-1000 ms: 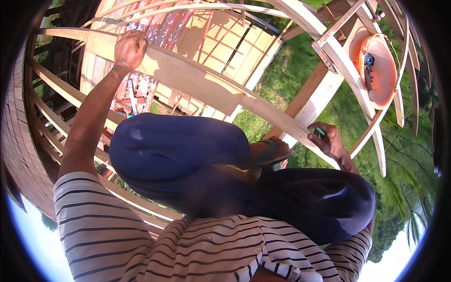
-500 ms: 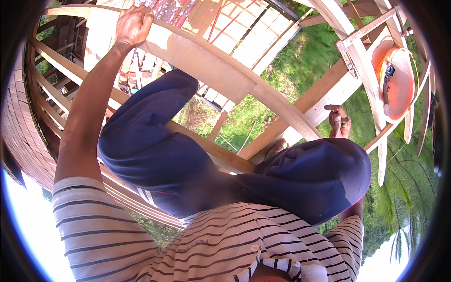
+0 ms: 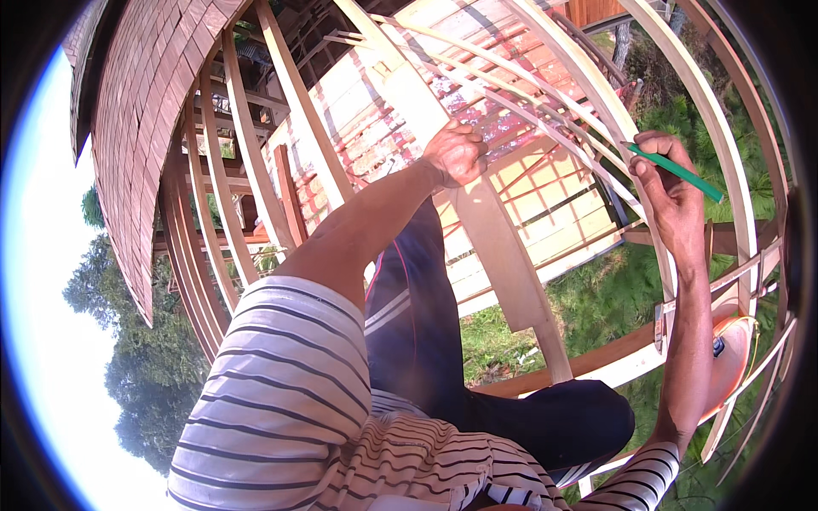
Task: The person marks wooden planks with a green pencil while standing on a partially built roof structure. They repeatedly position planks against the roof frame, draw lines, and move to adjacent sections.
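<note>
My left hand (image 3: 457, 153) is closed in a fist round the edge of a long, pale wooden board (image 3: 498, 247). The board slants down from the upper middle toward my bent knee and has a stepped notch near its lower end. Raised at the right, my right hand (image 3: 669, 200) pinches a green pencil (image 3: 686, 176) between thumb and fingers. The pencil's tip points left, close to a curved wooden rafter (image 3: 618, 111). The board's surface under my left fist is hidden.
Shingled roofing (image 3: 162, 111) curves along the upper left, beside several bare rafters (image 3: 249, 145). An orange helmet-like shell (image 3: 727, 379) sits among timbers at the right. Below the framing lie a plank deck (image 3: 554, 192) and green ground (image 3: 588, 311). My dark-trousered knee (image 3: 588, 417) is bent near the board's lower end.
The view has turned, so the board and roof appear shifted. My right hand has come up from beside my knee, and a green pencil now shows in it. My left hand still grips the board.
</note>
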Action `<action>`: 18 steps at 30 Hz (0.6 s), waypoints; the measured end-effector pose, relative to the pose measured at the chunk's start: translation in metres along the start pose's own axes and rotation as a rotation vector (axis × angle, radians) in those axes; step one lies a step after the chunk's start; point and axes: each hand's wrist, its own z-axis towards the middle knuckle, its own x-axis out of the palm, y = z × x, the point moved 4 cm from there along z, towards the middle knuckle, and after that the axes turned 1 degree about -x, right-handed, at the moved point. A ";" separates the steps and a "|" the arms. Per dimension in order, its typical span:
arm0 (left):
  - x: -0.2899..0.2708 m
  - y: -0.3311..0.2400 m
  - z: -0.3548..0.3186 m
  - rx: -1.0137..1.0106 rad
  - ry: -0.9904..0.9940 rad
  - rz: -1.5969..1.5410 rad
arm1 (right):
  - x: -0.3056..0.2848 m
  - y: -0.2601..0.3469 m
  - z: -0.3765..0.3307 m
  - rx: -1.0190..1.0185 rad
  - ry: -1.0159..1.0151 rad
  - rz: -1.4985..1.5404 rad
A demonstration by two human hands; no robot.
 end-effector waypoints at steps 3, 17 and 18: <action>0.002 -0.001 -0.001 -0.012 0.055 0.004 | 0.033 -0.008 0.046 0.028 0.048 0.275; -0.005 -0.001 -0.007 0.020 -0.074 -0.037 | 0.242 -0.079 0.180 0.231 0.222 0.732; -0.007 -0.004 -0.001 0.017 -0.076 -0.041 | 0.248 -0.077 0.193 0.212 0.290 0.699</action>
